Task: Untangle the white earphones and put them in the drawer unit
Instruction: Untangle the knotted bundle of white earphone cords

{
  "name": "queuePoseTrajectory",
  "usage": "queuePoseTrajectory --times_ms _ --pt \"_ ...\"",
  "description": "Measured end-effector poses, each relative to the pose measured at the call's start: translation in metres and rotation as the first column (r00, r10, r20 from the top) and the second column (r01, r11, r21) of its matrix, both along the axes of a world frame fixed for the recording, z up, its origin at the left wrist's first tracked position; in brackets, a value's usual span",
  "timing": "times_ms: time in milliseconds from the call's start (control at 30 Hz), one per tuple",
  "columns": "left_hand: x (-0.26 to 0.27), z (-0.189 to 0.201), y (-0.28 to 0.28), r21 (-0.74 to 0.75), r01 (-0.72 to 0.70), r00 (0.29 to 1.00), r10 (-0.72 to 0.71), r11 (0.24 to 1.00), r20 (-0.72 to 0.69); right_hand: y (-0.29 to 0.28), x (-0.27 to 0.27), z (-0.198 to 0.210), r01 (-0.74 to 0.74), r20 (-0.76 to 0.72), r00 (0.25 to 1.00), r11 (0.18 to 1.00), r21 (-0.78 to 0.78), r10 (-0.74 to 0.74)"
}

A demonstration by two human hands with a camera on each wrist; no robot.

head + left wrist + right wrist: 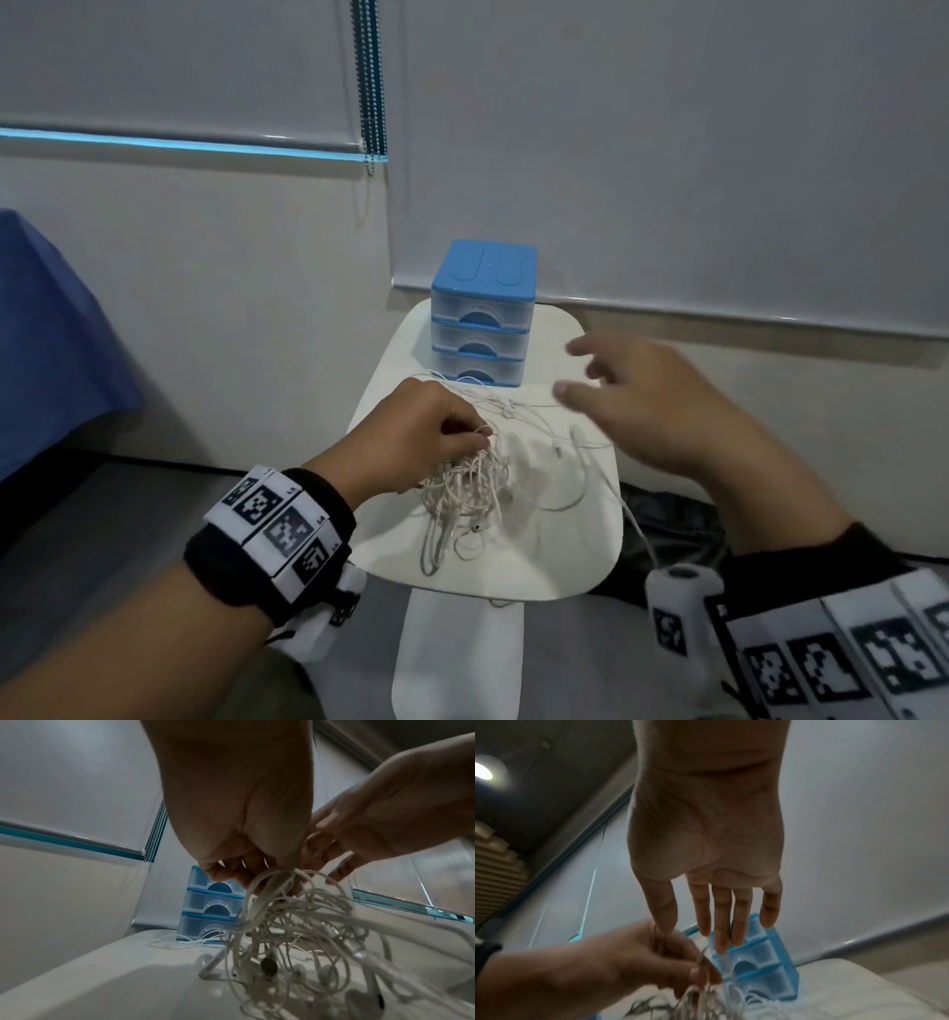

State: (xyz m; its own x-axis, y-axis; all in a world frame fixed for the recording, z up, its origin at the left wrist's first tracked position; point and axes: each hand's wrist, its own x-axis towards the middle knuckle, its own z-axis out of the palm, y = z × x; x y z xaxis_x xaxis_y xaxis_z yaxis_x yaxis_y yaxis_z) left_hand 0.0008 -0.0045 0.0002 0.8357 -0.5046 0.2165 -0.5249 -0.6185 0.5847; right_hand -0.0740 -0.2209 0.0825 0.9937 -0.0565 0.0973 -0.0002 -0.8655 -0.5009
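A tangled clump of white earphones [470,485] [295,939] lies on a small white table [554,560]. My left hand [431,437] [241,845] pinches the top of the clump and holds it slightly raised. Loose cords trail toward a blue three-drawer unit [482,313] [205,902] [762,961] at the table's far end; its drawers are closed. My right hand [631,395] [711,886] hovers above the table to the right of the clump, fingers straight and spread, holding nothing.
One cord [637,529] hangs over the table's right edge. A blue-covered surface [46,339] stands at the far left. Roller blinds [667,154] and a bead chain [371,87] cover the wall behind the table.
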Motion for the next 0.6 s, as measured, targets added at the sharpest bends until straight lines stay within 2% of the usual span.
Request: queuePoseTrajectory --times_ms 100,167,233,367,433,500,567,600 --pt "-0.002 0.002 -0.005 -0.001 0.033 0.999 -0.033 0.999 -0.011 0.026 0.004 -0.025 -0.146 0.010 0.989 0.988 0.040 0.146" --pt "-0.001 0.001 -0.005 0.022 0.040 0.999 -0.041 0.999 0.026 0.038 0.011 -0.044 -0.183 -0.033 0.982 0.982 0.033 0.185" --pt "0.000 -0.002 -0.004 0.010 0.038 0.999 -0.038 0.999 0.032 0.044 0.018 -0.060 -0.184 -0.026 0.982 0.982 0.040 0.185" --pt "-0.006 -0.006 0.001 -0.106 0.038 0.999 -0.041 0.994 -0.020 0.039 0.025 -0.077 -0.157 0.093 0.985 0.982 0.106 0.147" --pt "-0.008 -0.009 0.007 -0.210 -0.031 0.999 0.023 0.977 -0.044 0.034 0.027 -0.082 -0.131 0.146 0.983 0.980 0.149 0.110" --pt "-0.009 -0.013 0.015 -0.310 -0.176 0.984 0.163 0.934 -0.067 0.031 0.031 -0.090 -0.099 0.156 0.986 0.969 0.226 0.064" --pt "-0.011 -0.018 0.023 -0.313 -0.351 0.936 0.341 0.883 -0.086 0.027 0.035 -0.100 -0.075 0.117 0.992 0.935 0.347 0.037" --pt "-0.014 -0.020 0.027 -0.264 -0.431 0.902 0.421 0.863 -0.098 0.025 0.037 -0.105 -0.065 0.087 0.996 0.904 0.423 0.031"
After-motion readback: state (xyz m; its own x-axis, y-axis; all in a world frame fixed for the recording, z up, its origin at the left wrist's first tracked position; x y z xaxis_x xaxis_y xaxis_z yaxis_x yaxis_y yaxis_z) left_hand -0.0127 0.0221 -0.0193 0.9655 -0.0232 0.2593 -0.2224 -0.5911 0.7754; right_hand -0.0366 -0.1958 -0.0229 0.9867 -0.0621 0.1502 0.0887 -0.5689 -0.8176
